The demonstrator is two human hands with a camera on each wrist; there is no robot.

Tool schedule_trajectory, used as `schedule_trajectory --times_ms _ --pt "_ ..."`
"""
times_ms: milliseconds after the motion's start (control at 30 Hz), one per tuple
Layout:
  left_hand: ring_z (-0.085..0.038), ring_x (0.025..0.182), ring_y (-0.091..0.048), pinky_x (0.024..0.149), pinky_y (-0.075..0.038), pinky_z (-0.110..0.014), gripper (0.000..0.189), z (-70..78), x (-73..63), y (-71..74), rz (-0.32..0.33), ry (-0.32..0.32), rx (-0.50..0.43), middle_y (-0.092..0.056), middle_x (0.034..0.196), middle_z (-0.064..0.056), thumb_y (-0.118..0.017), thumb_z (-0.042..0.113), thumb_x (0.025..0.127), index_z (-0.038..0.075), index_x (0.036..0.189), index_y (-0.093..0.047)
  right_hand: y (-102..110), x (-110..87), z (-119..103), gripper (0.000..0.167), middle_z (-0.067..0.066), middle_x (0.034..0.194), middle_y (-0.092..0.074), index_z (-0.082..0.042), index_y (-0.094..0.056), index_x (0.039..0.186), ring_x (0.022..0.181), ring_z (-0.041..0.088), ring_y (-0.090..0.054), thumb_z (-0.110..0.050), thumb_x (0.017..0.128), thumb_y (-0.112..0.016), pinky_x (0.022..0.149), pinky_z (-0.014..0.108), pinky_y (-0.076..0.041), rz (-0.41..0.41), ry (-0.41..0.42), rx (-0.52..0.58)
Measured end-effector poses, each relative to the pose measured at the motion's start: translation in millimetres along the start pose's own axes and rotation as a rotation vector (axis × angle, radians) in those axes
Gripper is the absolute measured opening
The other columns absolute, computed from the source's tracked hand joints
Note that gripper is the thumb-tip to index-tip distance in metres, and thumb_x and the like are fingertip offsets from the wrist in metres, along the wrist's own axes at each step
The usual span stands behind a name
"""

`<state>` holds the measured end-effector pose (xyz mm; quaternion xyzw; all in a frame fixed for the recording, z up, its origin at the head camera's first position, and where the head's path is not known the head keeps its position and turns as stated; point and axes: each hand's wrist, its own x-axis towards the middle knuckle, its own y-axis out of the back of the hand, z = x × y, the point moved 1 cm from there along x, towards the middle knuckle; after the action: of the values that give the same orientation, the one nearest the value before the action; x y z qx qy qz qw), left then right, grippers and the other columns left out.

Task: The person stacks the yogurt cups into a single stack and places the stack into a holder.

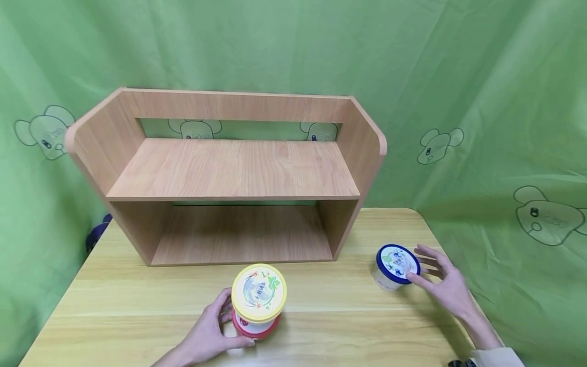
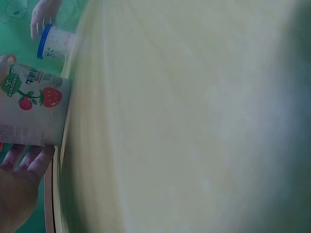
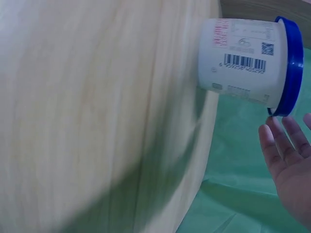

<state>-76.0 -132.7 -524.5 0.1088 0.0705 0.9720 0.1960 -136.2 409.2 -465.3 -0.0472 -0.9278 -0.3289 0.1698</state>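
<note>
My left hand [image 1: 208, 329] grips the red-lidded tub [image 1: 255, 329], fingers on one side and thumb on the other. A yellow-lidded tub [image 1: 259, 293] is stacked on top of it. Strawberries are printed on the wall of the red-lidded tub [image 2: 36, 97] in the left wrist view, where its base stands on the table. To the right, a blue-lidded tub [image 1: 398, 264] stands upright on the table. My right hand [image 1: 447, 285] is beside its lid with fingers spread, thumb tip at the rim. The right wrist view shows nearly straight fingers [image 3: 279, 145] close to the blue lid.
A two-level wooden shelf [image 1: 234, 168] stands at the back of the wooden table [image 1: 330, 316], behind the stacked tubs. Green curtain [image 1: 486, 178] with mouse drawings hangs behind and along the right side. Some dark purple object [image 1: 96, 232] shows past the left table edge.
</note>
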Motion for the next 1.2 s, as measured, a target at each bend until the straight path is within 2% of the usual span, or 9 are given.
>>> schedule_trajectory --times_ms 200,367,500,600,633,833,1033,1200 --pt "0.000 0.124 -0.064 0.105 -0.059 -0.023 0.086 -0.6 -0.2 0.0 0.001 0.003 0.016 -0.066 0.139 -0.018 -0.098 0.018 0.074 0.011 0.143 -0.048 -2.6 -0.9 5.7 0.077 -0.029 0.133 -0.058 0.001 -0.050 0.151 0.116 -0.013 -0.057 -0.001 0.083 -0.087 0.092 0.002 -0.050 -0.014 -0.012 0.003" --pt "0.001 0.124 -0.064 0.105 -0.059 -0.022 0.086 -0.3 -0.5 -0.3 -0.002 0.000 0.035 -0.066 0.139 -0.019 -0.098 0.018 0.074 0.010 0.143 -0.048 -2.6 -2.0 7.6 0.083 -0.031 0.132 -0.054 0.002 -0.044 0.155 0.108 -0.014 -0.058 -0.005 0.084 -0.087 0.090 0.008 -0.054 -0.048 -0.071 0.001" --pt "0.002 0.124 -0.063 0.105 -0.059 -0.022 0.086 0.5 -0.6 0.0 -0.001 0.014 0.033 -0.066 0.139 -0.019 -0.098 0.019 0.074 0.009 0.143 -0.047 -4.8 -1.7 8.1 0.090 0.000 0.140 -0.060 0.001 -0.039 0.158 0.106 -0.017 -0.054 -0.009 0.084 -0.089 0.089 0.010 -0.055 -0.090 -0.111 -0.026" --pt "0.002 0.124 -0.063 0.105 -0.059 -0.021 0.086 0.6 -0.8 0.1 -0.001 0.015 0.032 -0.066 0.139 -0.021 -0.098 0.018 0.074 0.008 0.143 -0.047 -7.1 -1.4 8.9 0.095 0.028 0.147 -0.053 -0.001 -0.037 0.160 0.106 -0.021 -0.050 -0.013 0.082 -0.090 0.090 0.009 -0.054 -0.118 -0.128 -0.061" --pt "0.002 0.124 -0.063 0.105 -0.059 -0.021 0.086 0.7 -0.8 0.0 0.001 0.022 0.030 -0.066 0.139 -0.020 -0.098 0.019 0.074 0.009 0.143 -0.047 -7.6 -1.2 9.4 0.096 0.030 0.148 -0.052 -0.001 -0.036 0.160 0.106 -0.022 -0.049 -0.015 0.082 -0.091 0.090 0.010 -0.054 -0.126 -0.135 -0.073" --pt "0.000 0.123 -0.064 0.105 -0.059 -0.022 0.086 0.5 -0.9 -0.6 0.002 0.030 0.031 -0.066 0.138 -0.021 -0.098 0.017 0.073 0.009 0.142 -0.048 -10.6 0.0 12.2 0.099 0.031 0.150 -0.051 -0.003 -0.036 0.161 0.102 -0.021 -0.048 -0.022 0.081 -0.092 0.088 0.016 -0.058 -0.156 -0.162 -0.120" --pt "-0.001 0.123 -0.064 0.107 -0.057 -0.021 0.088 1.3 -1.0 -1.4 0.007 0.086 0.016 -0.064 0.142 -0.018 -0.098 0.016 0.072 0.012 0.143 -0.047 -13.2 1.4 14.7 0.095 0.030 0.147 -0.054 -0.003 -0.040 0.159 0.101 -0.018 -0.052 -0.020 0.081 -0.092 0.087 0.019 -0.058 -0.150 -0.142 -0.110" --pt "0.000 0.124 -0.063 0.108 -0.056 -0.020 0.089 1.5 -1.3 -1.9 0.007 0.099 0.021 -0.063 0.144 -0.017 -0.098 0.014 0.072 0.012 0.144 -0.046 -13.7 1.9 16.1 0.094 0.030 0.146 -0.056 -0.002 -0.041 0.158 0.101 -0.016 -0.054 -0.019 0.081 -0.092 0.086 0.020 -0.058 -0.147 -0.136 -0.103"
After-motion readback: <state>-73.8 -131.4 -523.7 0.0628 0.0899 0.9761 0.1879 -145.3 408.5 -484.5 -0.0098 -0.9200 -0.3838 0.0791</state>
